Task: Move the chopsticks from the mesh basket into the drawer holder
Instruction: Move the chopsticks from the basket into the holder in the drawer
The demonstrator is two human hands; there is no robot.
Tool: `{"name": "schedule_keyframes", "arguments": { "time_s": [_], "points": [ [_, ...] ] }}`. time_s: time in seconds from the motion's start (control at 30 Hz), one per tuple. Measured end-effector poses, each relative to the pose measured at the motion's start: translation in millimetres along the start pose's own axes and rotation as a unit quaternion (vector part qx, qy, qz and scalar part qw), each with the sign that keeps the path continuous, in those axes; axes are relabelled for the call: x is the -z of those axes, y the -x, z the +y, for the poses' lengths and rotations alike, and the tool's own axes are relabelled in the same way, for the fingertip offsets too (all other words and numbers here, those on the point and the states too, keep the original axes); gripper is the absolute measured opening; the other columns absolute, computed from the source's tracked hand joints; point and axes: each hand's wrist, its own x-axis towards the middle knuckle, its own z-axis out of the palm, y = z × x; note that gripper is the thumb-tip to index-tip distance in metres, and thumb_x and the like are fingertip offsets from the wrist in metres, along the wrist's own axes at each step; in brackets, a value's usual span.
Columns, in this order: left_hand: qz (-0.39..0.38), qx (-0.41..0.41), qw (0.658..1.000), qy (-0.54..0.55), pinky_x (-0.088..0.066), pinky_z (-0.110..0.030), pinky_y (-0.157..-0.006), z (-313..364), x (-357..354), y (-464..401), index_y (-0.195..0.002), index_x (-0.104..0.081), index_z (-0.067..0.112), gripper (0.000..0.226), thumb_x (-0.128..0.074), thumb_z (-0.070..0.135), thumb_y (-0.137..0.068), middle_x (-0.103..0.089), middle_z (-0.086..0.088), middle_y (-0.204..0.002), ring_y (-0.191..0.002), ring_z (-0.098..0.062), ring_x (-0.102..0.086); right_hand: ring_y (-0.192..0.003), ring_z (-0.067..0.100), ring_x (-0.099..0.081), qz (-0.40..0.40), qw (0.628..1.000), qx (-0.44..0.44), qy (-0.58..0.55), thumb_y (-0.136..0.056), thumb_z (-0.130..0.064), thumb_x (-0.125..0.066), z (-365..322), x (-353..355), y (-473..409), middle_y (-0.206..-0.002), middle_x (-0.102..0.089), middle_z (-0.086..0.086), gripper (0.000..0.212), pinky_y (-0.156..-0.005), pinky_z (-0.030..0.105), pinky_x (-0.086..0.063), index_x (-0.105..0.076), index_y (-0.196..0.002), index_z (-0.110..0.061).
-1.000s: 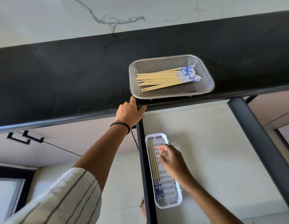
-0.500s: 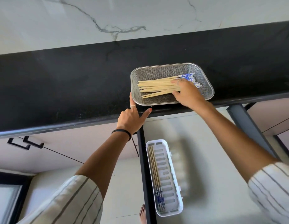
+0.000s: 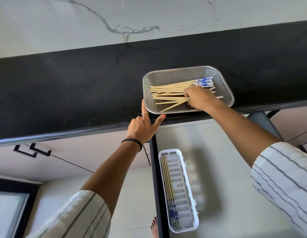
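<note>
While most of the chopsticks [image 3: 168, 93] lie fanned across the mesh basket [image 3: 224, 83] on the black countertop [image 3: 63, 93], pale tips pointing left and blue-patterned ends to the right, a few already rest lengthwise along the left side of the white slotted holder [image 3: 185, 189] down in the open drawer [image 3: 226, 169]. The right hand [image 3: 200, 98] is down in the basket with its fingers curled over the middle of the pile; it looks to be gathering several sticks at once, though how many it truly has pinched I cannot tell, since the knuckles hide the fingertips. Taking them near the patterned ends would, I judge, keep the bundle aligned for laying flat in the narrow holder.

The left hand [image 3: 142, 126] holds nothing. It is spread open, forefinger against the basket's near-left corner and thumb under the near rim, apparently bracing the light basket so it does not skid toward the counter edge.

Half a second ago the right hand was only touching the near side of the pile; now it sits deeper among the sticks, and the lower ones have splayed out at an angle. A second ago that hand was at the holder below. The left hand has kept its place at the basket corner.
</note>
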Motion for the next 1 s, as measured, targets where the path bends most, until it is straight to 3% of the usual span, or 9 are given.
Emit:
{"name": "schedule_keyframes", "arguments": {
  "time_s": [0.13,0.23,0.3,0.37,0.6,0.73,0.87,0.93,1.0],
  "points": [
    [-0.016,0.013,1.000,-0.011,-0.046,-0.034,-0.061,0,3,-1,-0.147,-0.021,0.002,0.092,-0.026,0.072,-0.087,-0.054,-0.003,-0.066,-0.055,-0.020,-0.051,-0.098,0.032,-0.059,-0.041,0.997,-0.013,0.060,-0.088,-0.004,-0.051,-2,-2,-5,-0.104,-0.064,0.009,0.015,-0.104,0.060,-0.025,-0.060,-0.089,-0.015],
    [-0.014,0.007,1.000,-0.014,-0.049,-0.035,-0.063,1,3,0,-0.151,-0.010,0.006,0.094,-0.024,0.072,-0.086,-0.064,-0.009,-0.076,-0.060,-0.024,-0.059,-0.089,0.028,-0.060,-0.037,0.992,0.009,0.119,-0.085,0.002,-0.046,0,1,-7,-0.089,-0.063,0.005,0.020,-0.111,0.064,-0.005,-0.053,-0.087,-0.016],
    [-0.012,0.002,1.000,-0.010,-0.052,-0.036,-0.065,0,2,0,-0.152,0.004,0.009,0.095,-0.025,0.071,-0.087,-0.068,-0.015,-0.094,-0.065,-0.026,-0.064,-0.086,0.029,-0.059,-0.036,0.991,0.040,0.121,-0.085,0.002,-0.045,1,6,-6,-0.089,-0.063,0.008,0.018,-0.109,0.054,-0.022,-0.047,-0.088,-0.016],
    [-0.006,0.002,1.000,-0.019,-0.049,-0.035,-0.063,0,2,0,-0.152,0.004,0.008,0.095,-0.025,0.071,-0.087,-0.069,-0.017,-0.101,-0.067,-0.027,-0.065,-0.081,0.030,-0.056,-0.028,0.993,0.060,0.098,-0.086,0.000,-0.044,4,13,-3,-0.097,-0.064,0.013,0.016,-0.079,0.038,-0.040,-0.046,-0.094,-0.013],
    [0.003,0.007,1.000,-0.021,-0.038,-0.029,-0.056,-2,-2,1,-0.151,0.005,0.005,0.098,-0.024,0.072,-0.087,-0.063,-0.007,-0.070,-0.052,-0.017,-0.053,-0.053,0.016,-0.047,0.028,0.995,0.091,0.026,-0.090,0.000,-0.044,3,37,15,-0.063,-0.045,-0.001,0.021,-0.044,0.027,-0.026,-0.044,-0.110,-0.007],
    [-0.006,0.001,1.000,-0.015,-0.041,-0.028,-0.054,-2,0,1,-0.151,-0.001,0.003,0.097,-0.024,0.072,-0.087,-0.059,-0.003,-0.066,-0.048,-0.011,-0.046,-0.048,0.014,-0.040,0.024,0.995,0.090,-0.027,-0.094,-0.007,-0.041,-7,49,38,-0.059,-0.039,-0.001,0.013,-0.043,0.027,-0.022,-0.044,-0.107,-0.010],
    [0.000,-0.014,1.000,0.003,-0.045,-0.029,-0.055,-3,2,0,-0.151,0.000,0.004,0.094,-0.027,0.069,-0.089,-0.065,-0.018,-0.116,-0.053,-0.015,-0.052,-0.056,0.019,-0.044,-0.021,0.990,0.068,-0.121,-0.099,-0.021,-0.039,-19,56,71,-0.066,-0.043,0.000,0.022,-0.053,0.039,-0.036,-0.045,-0.116,-0.008],
    [0.002,-0.014,1.000,0.004,-0.040,-0.027,-0.053,-3,3,-1,-0.151,0.003,0.003,0.095,-0.025,0.069,-0.089,-0.069,-0.017,-0.096,-0.051,-0.012,-0.049,-0.067,0.022,-0.049,-0.049,0.976,0.066,-0.201,-0.099,-0.022,-0.039,-19,58,91,-0.075,-0.050,0.004,0.019,-0.065,0.045,-0.045,-0.050,-0.110,-0.012],
    [0.006,-0.011,1.000,0.002,-0.038,-0.028,-0.054,-3,3,-2,-0.151,0.004,0.003,0.095,-0.024,0.069,-0.089,-0.065,-0.008,-0.073,-0.050,-0.013,-0.049,-0.066,0.016,-0.048,-0.077,0.951,0.060,-0.294,-0.097,-0.015,-0.041,-17,55,114,-0.072,-0.050,0.001,0.014,-0.064,0.037,-0.044,-0.054,-0.099,-0.017]
  ]
}}
